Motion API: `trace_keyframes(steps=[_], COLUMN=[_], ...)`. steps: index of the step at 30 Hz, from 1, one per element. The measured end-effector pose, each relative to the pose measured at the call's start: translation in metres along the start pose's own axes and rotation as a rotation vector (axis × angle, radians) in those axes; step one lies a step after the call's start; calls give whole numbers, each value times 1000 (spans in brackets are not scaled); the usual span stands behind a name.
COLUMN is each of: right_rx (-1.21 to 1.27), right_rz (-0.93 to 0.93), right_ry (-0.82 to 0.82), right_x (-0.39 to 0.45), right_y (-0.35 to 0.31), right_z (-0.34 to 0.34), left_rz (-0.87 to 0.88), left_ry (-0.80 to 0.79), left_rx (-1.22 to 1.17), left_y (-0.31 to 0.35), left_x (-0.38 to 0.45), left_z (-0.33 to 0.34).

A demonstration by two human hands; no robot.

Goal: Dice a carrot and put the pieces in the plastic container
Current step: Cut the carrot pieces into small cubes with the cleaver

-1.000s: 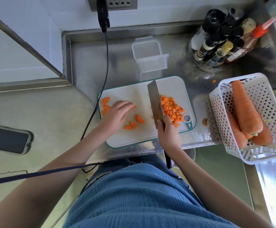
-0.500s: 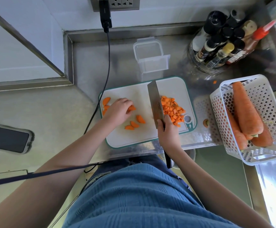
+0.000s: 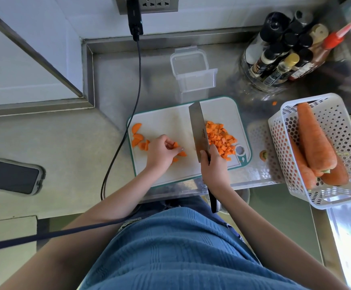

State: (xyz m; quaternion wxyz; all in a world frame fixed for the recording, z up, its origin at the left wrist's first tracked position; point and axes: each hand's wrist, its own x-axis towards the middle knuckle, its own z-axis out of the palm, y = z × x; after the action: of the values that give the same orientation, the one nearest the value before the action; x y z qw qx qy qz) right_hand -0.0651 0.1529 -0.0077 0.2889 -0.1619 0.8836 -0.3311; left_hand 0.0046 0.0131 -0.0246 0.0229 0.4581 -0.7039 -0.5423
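Left hand (image 3: pixel 162 152) pinches carrot slices (image 3: pixel 177 148) on the cutting board (image 3: pixel 170 120); right hand (image 3: pixel 213 164) grips the cleaver (image 3: pixel 198 130), diced carrot (image 3: pixel 219 138) just right of its blade.

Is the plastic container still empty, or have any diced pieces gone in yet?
Empty. The plastic container shows clear through with no orange inside; the diced carrot pile lies on the cutting board.

Single head-worn view, steeply downward, close over cutting board (image 3: pixel 166 124).
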Motion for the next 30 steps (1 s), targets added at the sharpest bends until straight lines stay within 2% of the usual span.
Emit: trace_keyframes(steps=[7,11,22,26,30], right_rx=[-89,-144,-116,-111,-109], right_rz=[-19,-35,-34,-42,-49], right_ry=[-64,-124,-132,-131,-126], right_x=[2,2,-4,-5,-6], right_y=[-2,-2,-12,-15,-15], right_z=[0,3,19,21,20], left_rz=[-35,-44,181,293,333], left_ry=[41,-3,-79,-41,-3], left_rx=[-63,-99,6,79,135], left_y=[-5,-10,-22,-21,-22], left_x=[0,-4,-13,-14,-14], left_z=[-1,-3,-3,-1,1])
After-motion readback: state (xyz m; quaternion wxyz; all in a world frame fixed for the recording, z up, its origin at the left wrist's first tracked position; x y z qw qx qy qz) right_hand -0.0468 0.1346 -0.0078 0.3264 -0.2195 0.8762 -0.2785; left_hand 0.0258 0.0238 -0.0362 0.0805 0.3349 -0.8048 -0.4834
